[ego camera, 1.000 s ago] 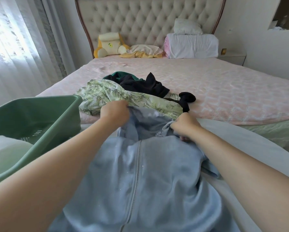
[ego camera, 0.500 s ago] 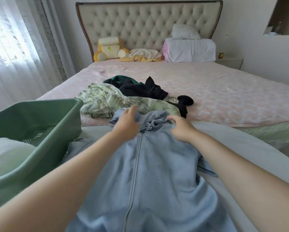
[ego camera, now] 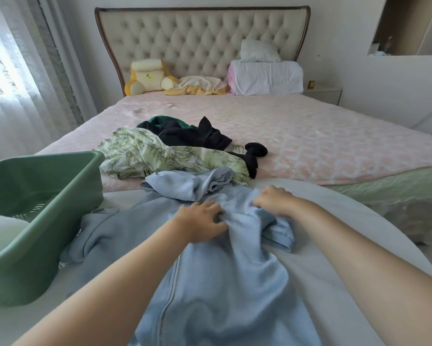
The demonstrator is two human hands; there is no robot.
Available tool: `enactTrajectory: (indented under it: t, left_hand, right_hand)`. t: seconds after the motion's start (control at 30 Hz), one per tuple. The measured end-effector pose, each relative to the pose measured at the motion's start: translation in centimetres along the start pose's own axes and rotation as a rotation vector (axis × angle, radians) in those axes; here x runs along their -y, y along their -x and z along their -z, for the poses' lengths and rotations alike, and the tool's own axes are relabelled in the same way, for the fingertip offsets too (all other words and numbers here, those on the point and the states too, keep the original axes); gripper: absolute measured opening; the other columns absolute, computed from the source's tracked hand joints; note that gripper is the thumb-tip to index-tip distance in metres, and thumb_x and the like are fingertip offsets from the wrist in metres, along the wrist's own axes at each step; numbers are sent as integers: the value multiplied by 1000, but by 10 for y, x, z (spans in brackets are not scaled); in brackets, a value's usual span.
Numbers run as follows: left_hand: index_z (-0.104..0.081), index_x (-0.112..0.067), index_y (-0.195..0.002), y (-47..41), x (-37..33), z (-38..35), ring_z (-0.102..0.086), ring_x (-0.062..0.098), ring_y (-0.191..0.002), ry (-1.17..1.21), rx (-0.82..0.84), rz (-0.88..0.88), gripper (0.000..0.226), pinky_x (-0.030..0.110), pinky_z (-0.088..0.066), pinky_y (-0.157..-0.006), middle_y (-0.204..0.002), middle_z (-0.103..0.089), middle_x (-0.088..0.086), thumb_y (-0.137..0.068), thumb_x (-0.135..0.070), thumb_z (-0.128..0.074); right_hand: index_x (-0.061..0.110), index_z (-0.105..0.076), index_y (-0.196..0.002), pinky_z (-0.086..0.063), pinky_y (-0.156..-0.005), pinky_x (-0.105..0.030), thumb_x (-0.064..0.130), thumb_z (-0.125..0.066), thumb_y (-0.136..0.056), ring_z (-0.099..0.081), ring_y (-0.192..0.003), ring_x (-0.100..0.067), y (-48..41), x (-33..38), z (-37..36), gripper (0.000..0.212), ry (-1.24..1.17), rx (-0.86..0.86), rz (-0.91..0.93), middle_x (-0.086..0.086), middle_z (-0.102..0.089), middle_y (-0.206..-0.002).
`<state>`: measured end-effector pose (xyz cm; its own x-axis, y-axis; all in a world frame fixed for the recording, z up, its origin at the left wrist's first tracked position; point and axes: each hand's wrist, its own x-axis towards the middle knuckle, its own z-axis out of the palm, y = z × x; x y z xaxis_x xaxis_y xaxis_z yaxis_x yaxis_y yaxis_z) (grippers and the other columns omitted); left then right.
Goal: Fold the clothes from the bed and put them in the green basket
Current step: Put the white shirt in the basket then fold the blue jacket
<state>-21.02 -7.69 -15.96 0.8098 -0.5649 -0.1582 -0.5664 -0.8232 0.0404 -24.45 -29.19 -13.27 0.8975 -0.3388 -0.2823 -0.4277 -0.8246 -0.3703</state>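
Hoodie (ego camera: pixel 217 283) lies zip-up on the grey sheet (ego camera: pixel 322 283) at the foot of the bed (ego camera: pixel 335 136), with its hood bunched toward the bed and the basket (ego camera: pixel 40 265) just to its left. Our left hand (ego camera: pixel 200 222) gathers a ridge of chest cloth in bent fingers. Our right hand (ego camera: pixel 272 198) is curled round shoulder fabric. We judge the hoodie soft, limp and light, and apt to slump. We would take hold at shoulders and hem. Other clothes (ego camera: pixel 160 156) lie on the bed.

Arms outstretched, left hand (ego camera: pixel 200 222) and right hand (ego camera: pixel 272 200) clutch the hoodie (ego camera: pixel 225 283).
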Motion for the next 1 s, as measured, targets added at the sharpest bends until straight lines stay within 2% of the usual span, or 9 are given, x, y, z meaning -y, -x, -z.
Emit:
enactTrajectory:
  t: [0.07, 0.13, 0.2, 0.3, 0.4, 0.47, 0.6, 0.8, 1.0]
  left_hand:
    - [-48, -29, -122, 0, -14, 22, -51, 30, -122, -177, 15, 50, 31, 47, -36, -102, -133, -53, 2, -99, -43, -32]
    - [-48, -24, -123, -2, -31, 35, -50, 34, -116, -327, 71, 89, 27, 55, -31, -100, -123, -53, 8, -102, -25, -31]
    - [-51, -19, -129, -8, -45, 33, -50, 32, -119, -319, -4, 116, 36, 52, -29, -105, -127, -55, 9, -103, -33, -29]
    - [-43, -23, -141, -18, -60, 15, -50, 27, -124, -90, -333, -85, 41, 42, -36, -102, -139, -51, 3, -102, -35, -37]
    - [-33, -30, -150, -22, -74, 8, -55, 29, -117, 245, -389, -285, 54, 42, -46, -92, -143, -48, 0, -97, -19, -42]
    - [-38, -28, -147, -22, -75, 14, -60, 27, -104, 431, -396, -267, 56, 36, -49, -81, -125, -60, 0, -93, -13, -47]
    - [-56, -26, -83, -24, -67, 29, -51, 19, -71, 565, -499, -187, 21, 13, -34, -58, -66, -52, -12, -86, -5, -57]
    - [-70, -17, -114, -19, -58, 41, -55, 13, -88, 685, -582, 42, 33, 17, -33, -69, -95, -66, -3, -97, -6, -45]
    - [-64, -16, -119, -19, -74, 33, -59, 21, -104, 1086, -710, 263, 30, 36, -46, -95, -108, -68, 1, -102, -17, -40]
  right_hand:
    - [8, -46, -133, -42, -93, -38, 37, -49, -87, -49, -123, -37, 3, -11, 3, 55, 14, -7, -64, -20, -47, -136]
    - [9, -57, -112, -44, -78, -34, 38, -52, -89, -59, -103, -29, 6, -24, 7, 37, 138, 50, -72, -14, -58, -118]
    - [14, -56, -85, -42, -66, -30, 41, -54, -91, -57, -80, -22, 10, -29, 8, 28, 189, 63, -29, -6, -59, -91]
    - [19, -48, -67, -35, -58, -30, 38, -52, -97, -46, -67, -21, 7, -32, 4, 35, 19, 22, 144, -1, -51, -73]
    - [19, -59, -82, -40, -66, -31, 27, -54, -97, -54, -78, -20, 6, -27, 4, 17, -287, -72, 297, 0, -60, -82]
    - [14, -59, -92, -40, -70, -33, 27, -51, -100, -53, -81, -19, 6, -23, 7, 17, -482, -148, 344, -2, -61, -89]
    - [20, -56, -87, -43, -74, -32, 32, -59, -99, -54, -81, -16, 3, -22, 8, 18, -732, -255, 382, 2, -60, -87]
    - [15, -74, -103, -41, -52, -22, 34, -76, -88, -58, -62, -14, 18, -36, 20, 24, -720, 151, 273, -2, -68, -78]
    - [12, -72, -109, -50, -91, -38, 24, -71, -92, -68, -92, -23, 26, -41, 28, 21, -1093, 241, 316, -12, -74, -105]
